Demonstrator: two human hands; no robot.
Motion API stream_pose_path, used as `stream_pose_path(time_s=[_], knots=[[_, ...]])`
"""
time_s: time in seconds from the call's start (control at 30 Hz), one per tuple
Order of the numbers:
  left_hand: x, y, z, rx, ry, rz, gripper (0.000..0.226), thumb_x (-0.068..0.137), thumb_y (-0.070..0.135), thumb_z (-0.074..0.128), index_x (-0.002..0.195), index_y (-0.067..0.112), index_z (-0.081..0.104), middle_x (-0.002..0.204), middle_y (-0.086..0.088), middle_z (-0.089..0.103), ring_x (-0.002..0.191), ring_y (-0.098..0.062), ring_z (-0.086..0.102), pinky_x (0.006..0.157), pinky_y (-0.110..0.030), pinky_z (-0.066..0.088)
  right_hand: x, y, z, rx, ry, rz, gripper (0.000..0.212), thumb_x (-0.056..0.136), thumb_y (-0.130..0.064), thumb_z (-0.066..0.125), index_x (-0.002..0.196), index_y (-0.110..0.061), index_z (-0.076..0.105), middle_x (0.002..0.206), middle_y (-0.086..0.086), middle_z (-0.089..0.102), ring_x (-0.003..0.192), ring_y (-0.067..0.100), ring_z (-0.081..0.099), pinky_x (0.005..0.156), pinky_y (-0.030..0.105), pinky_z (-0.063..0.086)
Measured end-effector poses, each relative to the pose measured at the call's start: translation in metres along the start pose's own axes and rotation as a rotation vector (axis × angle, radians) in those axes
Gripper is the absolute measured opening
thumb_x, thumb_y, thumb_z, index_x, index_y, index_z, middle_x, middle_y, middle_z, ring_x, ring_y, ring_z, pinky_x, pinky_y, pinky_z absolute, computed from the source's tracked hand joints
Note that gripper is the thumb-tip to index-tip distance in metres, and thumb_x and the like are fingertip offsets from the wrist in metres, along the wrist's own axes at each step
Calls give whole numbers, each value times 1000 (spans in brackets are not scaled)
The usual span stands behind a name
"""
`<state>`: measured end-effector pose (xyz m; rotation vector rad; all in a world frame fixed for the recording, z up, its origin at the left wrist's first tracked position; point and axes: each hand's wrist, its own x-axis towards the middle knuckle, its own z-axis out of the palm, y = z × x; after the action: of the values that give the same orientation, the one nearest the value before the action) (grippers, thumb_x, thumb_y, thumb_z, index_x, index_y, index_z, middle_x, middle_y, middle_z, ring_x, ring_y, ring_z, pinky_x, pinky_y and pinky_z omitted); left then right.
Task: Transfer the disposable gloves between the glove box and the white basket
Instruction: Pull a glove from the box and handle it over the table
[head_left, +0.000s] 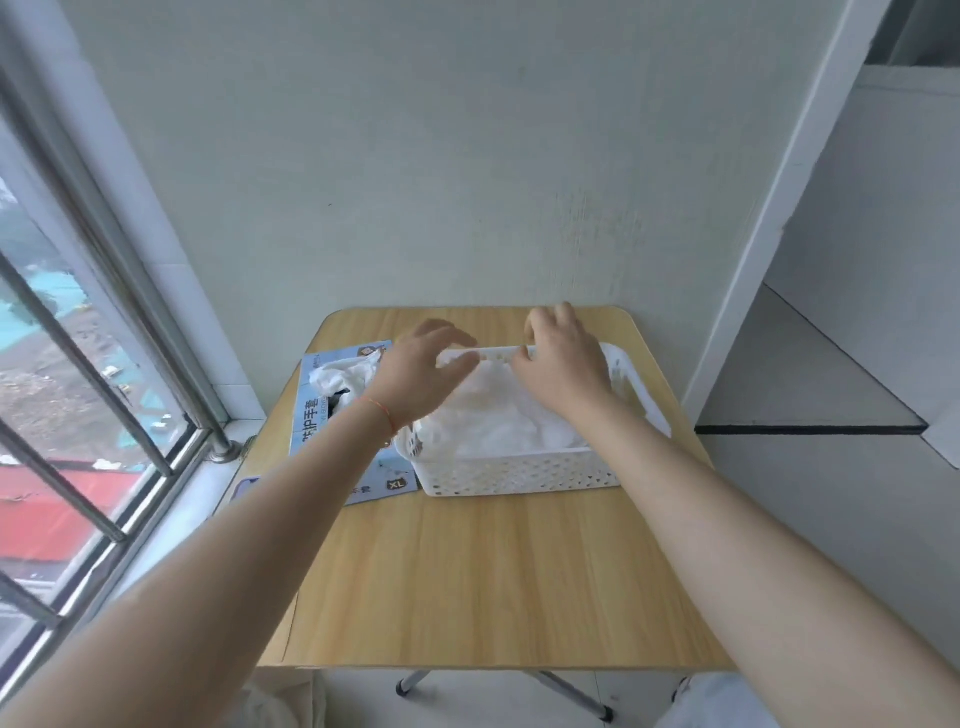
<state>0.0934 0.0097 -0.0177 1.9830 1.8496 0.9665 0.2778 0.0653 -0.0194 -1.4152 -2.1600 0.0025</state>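
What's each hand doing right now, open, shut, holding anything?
Left hand: open, fingers spread over the basket, holding nothing.
Right hand: open, fingers at the basket's far rim above the gloves; grip cannot be told.

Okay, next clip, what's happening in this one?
A person reaches both hands over a white basket on a small wooden table. The basket holds a heap of clear disposable gloves. The left hand and right hand hover above the heap near the basket's far rim; whether either grips a glove cannot be told. A blue glove box lies flat left of the basket, with a few gloves sticking out of its opening.
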Motion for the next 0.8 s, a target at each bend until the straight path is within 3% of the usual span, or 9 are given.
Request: stream_pose_path(time_s=[0.07, 0.13, 0.27, 0.33, 0.47, 0.6, 0.67, 0.8], knots=[[-8, -26, -20, 2, 125, -82, 20, 92, 25, 59, 109, 28, 70, 137, 1, 48, 125, -19, 46, 103, -34, 38, 7, -28, 9, 192, -47, -7, 7, 87, -20, 51, 89, -15, 53, 98, 0, 50, 88, 23, 51, 73, 34, 40], [-22, -54, -38, 27, 184, -208, 31, 85, 33, 61, 114, 26, 67, 140, -2, 44, 125, -20, 44, 101, -31, 35, 12, -60, 19, 334, -91, -10, 6, 86, -16, 52, 85, -14, 57, 92, 0, 56, 86, 21, 53, 75, 35, 46], [-53, -94, -65, 151, 15, -399, 114, 49, 81, 59, 147, 29, 30, 154, -4, 25, 139, -28, 28, 113, -49, 30, 18, -120, 42, 367, -194, -79, 11, 85, -12, 51, 88, -14, 61, 91, 1, 61, 87, 22, 56, 77, 33, 46], [-61, -103, -67, 175, -123, -400, 144, 33, 91, 59, 154, 30, 9, 159, -5, 16, 145, -30, 21, 115, -52, 27, 18, -138, 51, 335, -245, -101, 16, 85, -11, 49, 92, -14, 63, 92, -1, 59, 89, 22, 56, 79, 33, 45], [-68, -117, -63, 124, -211, -353, 146, 46, 81, 74, 156, 26, -4, 160, -4, 14, 145, -26, 24, 115, -46, 30, 22, -166, 74, 251, -307, -112, 14, 89, -20, 53, 96, -14, 63, 97, -1, 63, 91, 21, 59, 84, 37, 48], [-71, -123, -59, 158, -192, -369, 144, 50, 83, 71, 155, 26, -10, 163, 1, 7, 147, -24, 24, 113, -50, 32, 25, -179, 87, 103, -340, -74, 17, 88, -35, 61, 94, -19, 61, 100, -4, 61, 93, 18, 57, 85, 38, 48], [-74, -122, -59, 175, -197, -384, 146, 49, 87, 68, 154, 26, -13, 164, 3, 3, 148, -22, 21, 113, -53, 30, 26, -180, 89, 104, -315, -41, 13, 90, -31, 60, 89, -18, 61, 97, -2, 63, 91, 20, 60, 81, 36, 50], [-75, -123, -59, 146, -194, -396, 155, 39, 93, 63, 153, 27, -19, 165, 3, 2, 149, -23, 18, 114, -55, 29, 23, -182, 77, 350, -249, 55, 17, 89, -17, 54, 86, -8, 68, 88, 1, 69, 86, 19, 63, 69, 28, 47]])
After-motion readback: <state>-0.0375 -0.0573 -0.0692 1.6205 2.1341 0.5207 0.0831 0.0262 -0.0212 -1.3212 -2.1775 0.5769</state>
